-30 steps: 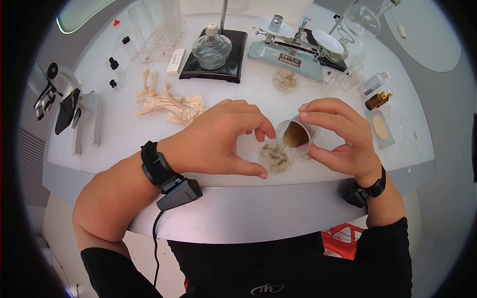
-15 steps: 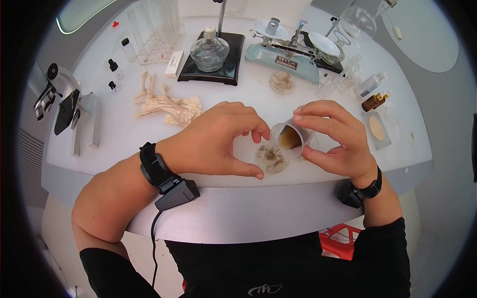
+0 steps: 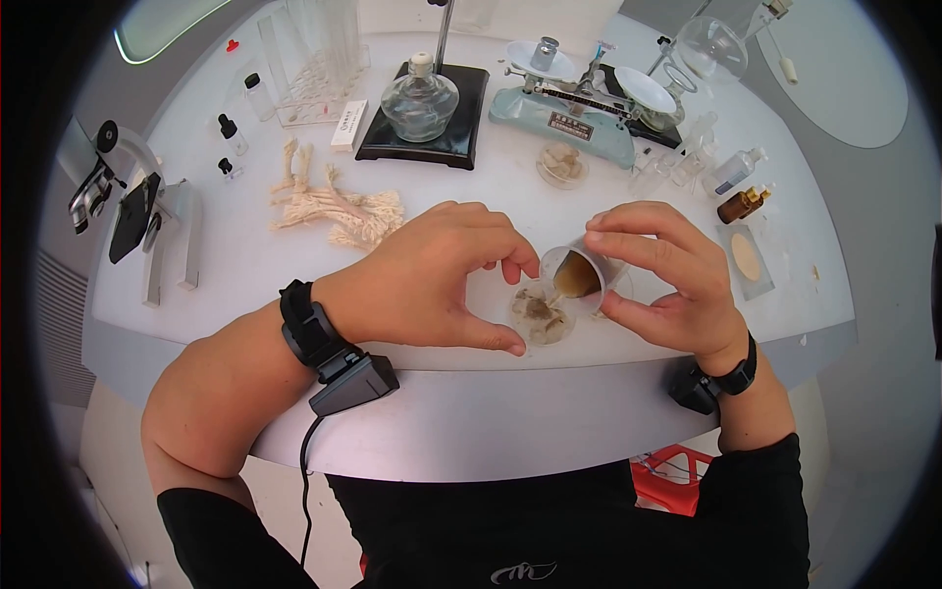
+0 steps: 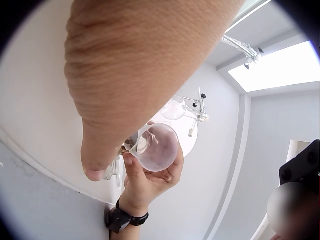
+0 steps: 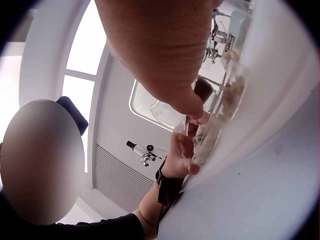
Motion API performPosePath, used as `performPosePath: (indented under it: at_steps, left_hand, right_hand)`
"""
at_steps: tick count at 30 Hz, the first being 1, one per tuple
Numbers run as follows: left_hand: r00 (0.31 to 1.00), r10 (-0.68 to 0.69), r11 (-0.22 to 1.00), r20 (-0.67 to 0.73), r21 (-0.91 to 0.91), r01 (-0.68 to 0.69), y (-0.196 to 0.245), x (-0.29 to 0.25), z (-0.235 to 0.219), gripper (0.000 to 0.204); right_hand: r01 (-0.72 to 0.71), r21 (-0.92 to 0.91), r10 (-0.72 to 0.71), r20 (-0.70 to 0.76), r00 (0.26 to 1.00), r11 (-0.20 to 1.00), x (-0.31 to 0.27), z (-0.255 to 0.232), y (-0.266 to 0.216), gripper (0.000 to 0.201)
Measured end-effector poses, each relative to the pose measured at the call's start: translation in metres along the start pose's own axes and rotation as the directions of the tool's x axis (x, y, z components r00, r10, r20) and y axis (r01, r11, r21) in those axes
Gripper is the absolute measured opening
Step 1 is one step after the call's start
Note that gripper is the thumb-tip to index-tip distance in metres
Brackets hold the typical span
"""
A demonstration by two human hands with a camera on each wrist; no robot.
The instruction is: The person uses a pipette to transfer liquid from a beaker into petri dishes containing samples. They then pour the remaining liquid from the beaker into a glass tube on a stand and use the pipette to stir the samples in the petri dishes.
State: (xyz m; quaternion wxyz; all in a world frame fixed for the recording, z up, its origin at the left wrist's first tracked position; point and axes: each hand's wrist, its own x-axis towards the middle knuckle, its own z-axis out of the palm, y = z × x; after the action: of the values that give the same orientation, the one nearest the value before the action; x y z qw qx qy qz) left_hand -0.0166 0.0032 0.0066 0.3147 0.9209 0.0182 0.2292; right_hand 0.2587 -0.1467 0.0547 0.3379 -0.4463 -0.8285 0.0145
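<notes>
My right hand [image 3: 672, 275] holds a clear cup [image 3: 610, 267] of brown, cloudy liquid, fingers at the far side and thumb at the near side. The cup leans left, its lip over a round petri dish [image 3: 542, 329], where a thin pale stream shows. Whitish, fluffy clumps with a brown patch fill the dish. My left hand [image 3: 432, 280] curves its thumb and forefinger round the dish's left edge. In the right wrist view, the left thumb lies right at the end of the dish [image 5: 234, 107]. The left wrist view shows the cup [image 4: 159, 147] in the right hand's grip.
Cotton rope [image 3: 339, 211] lies beyond the left hand. A spirit lamp [image 3: 420, 103] stands on a black base [image 3: 471, 118]. Behind are a balance [image 3: 564, 120] and another dish [image 3: 562, 169]; brown bottles [image 3: 743, 202] stand at right, a microscope [image 3: 137, 211] at left.
The cup has tipped further left and the liquid lies closer to its lip. A brown patch has gathered in the middle of the dish. The left hand keeps its place.
</notes>
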Motion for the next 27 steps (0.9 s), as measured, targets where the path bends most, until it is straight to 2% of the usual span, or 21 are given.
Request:
performPosePath:
  at_steps: [15,27]
  left_hand:
    - [1.000,-0.003,1.000,0.009,-0.001,0.003,0.0004,-0.0003,-0.0011,0.060]
    - [1.000,0.007,1.000,0.002,0.005,-0.007,-0.0006,-0.0003,0.0000,0.059]
  right_hand:
    - [0.004,0.015,-0.005,0.030,1.000,1.000,0.0008,-0.0019,-0.0027,0.058]
    - [-0.023,-0.018,0.023,-0.007,1.000,1.000,0.0015,-0.0009,-0.0034,0.058]
